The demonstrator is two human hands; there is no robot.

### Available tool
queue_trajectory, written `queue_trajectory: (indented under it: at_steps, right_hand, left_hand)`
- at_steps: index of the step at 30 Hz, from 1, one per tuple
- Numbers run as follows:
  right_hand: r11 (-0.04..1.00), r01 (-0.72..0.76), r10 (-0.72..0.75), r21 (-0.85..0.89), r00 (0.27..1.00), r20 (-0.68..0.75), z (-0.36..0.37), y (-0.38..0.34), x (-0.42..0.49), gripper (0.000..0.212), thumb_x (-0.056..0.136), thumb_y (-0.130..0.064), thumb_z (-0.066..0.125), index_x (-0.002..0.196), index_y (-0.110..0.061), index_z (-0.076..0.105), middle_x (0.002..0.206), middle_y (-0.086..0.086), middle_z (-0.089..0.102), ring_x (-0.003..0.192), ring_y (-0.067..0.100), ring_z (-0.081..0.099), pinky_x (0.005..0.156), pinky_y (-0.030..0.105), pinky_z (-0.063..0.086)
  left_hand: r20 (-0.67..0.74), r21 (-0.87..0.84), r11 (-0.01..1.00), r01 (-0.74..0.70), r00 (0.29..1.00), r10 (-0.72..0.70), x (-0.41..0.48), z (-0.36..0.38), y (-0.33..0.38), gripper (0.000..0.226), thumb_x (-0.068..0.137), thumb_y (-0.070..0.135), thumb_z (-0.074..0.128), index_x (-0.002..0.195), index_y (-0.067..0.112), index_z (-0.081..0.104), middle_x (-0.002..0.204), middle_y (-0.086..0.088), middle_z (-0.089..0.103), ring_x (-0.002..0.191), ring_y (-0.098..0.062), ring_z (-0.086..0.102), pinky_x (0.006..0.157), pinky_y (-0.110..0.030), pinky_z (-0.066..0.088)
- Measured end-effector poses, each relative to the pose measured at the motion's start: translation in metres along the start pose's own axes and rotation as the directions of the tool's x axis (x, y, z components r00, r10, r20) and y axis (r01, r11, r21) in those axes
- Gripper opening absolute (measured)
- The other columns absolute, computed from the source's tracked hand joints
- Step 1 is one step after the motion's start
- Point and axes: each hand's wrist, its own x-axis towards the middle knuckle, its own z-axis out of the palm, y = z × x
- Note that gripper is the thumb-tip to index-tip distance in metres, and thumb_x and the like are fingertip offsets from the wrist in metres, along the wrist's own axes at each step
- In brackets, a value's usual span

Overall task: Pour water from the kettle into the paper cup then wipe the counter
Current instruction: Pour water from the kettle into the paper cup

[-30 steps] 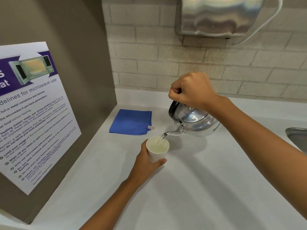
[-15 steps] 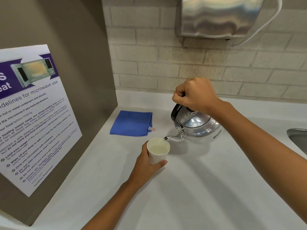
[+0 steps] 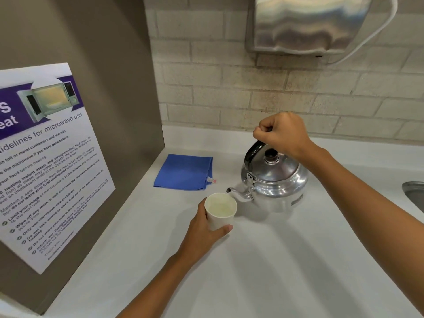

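The left hand [image 3: 204,228] wraps the paper cup [image 3: 220,210] near the middle of the white desk [image 3: 286,260]. The right hand [image 3: 283,134] grips the handle of the kettle [image 3: 275,180], upright just right of the cup. A blue cloth [image 3: 183,172] lies far left.

One head-worn wide-angle camera looks forward and down, close over the white counter [image 3: 263,271]. It faces the brick wall [image 3: 229,88] behind.
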Motion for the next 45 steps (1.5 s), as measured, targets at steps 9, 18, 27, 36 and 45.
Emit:
queue_trajectory:
  at_steps: [9,18,27,36,45]
  right_hand:
    - [0.935,-0.316,0.335,0.163,0.937,-0.105,0.014,0.025,0.014,0.029,0.070,-0.014,0.058,0.045,0.000,0.052,0.037,0.001,0.032,0.039,0.012,0.031,0.045,0.021,0.028]
    - [0.838,-0.515,0.538,0.180,0.835,-0.116,0.044,0.049,0.023,0.024,0.070,-0.018,0.057,0.050,-0.006,0.058,0.039,0.000,0.038,0.040,0.013,0.033,0.044,0.021,0.025]
    - [0.800,-0.564,0.592,0.205,0.798,-0.113,0.059,0.062,0.028,0.025,0.076,-0.019,0.056,0.053,-0.008,0.055,0.050,0.007,0.048,0.047,0.017,0.039,0.044,0.021,0.024]
    - [0.787,-0.586,0.610,0.194,0.785,-0.102,0.069,0.068,0.024,0.042,0.077,-0.015,0.053,0.041,-0.016,0.032,0.041,0.000,0.031,0.041,0.014,0.026,0.044,0.023,0.020]
    - [0.776,-0.599,0.623,0.199,0.776,-0.097,0.078,0.073,0.023,0.039,0.076,-0.014,0.052,0.042,-0.016,0.031,0.044,0.002,0.030,0.044,0.015,0.026,0.046,0.024,0.021]
  left_hand:
    - [0.014,-0.012,1.000,0.013,1.000,-0.013,-0.001,-0.001,0.002,0.079,0.059,0.051,0.078,0.117,0.052,0.025,0.116,0.033,0.042,0.111,-0.002,0.046,0.091,-0.019,0.040]
    - [-0.003,-0.008,1.000,0.010,1.000,-0.010,-0.002,-0.002,0.003,0.080,0.047,0.068,0.072,0.113,0.058,0.028,0.114,0.038,0.042,0.107,0.017,0.044,0.077,-0.001,0.042]
    - [-0.022,-0.008,1.000,0.018,1.000,-0.019,-0.001,0.000,0.003,0.080,0.045,0.068,0.071,0.111,0.057,0.029,0.113,0.040,0.040,0.103,0.019,0.044,0.071,0.004,0.040]
    - [-0.014,-0.016,1.000,0.026,1.000,-0.027,-0.001,-0.001,0.005,0.078,0.047,0.062,0.072,0.111,0.054,0.029,0.114,0.039,0.037,0.104,0.014,0.044,0.071,0.005,0.039]
    - [-0.008,-0.025,0.999,0.029,1.000,-0.029,-0.002,-0.002,0.006,0.077,0.049,0.060,0.074,0.112,0.053,0.030,0.115,0.038,0.037,0.105,0.013,0.044,0.072,0.005,0.039]
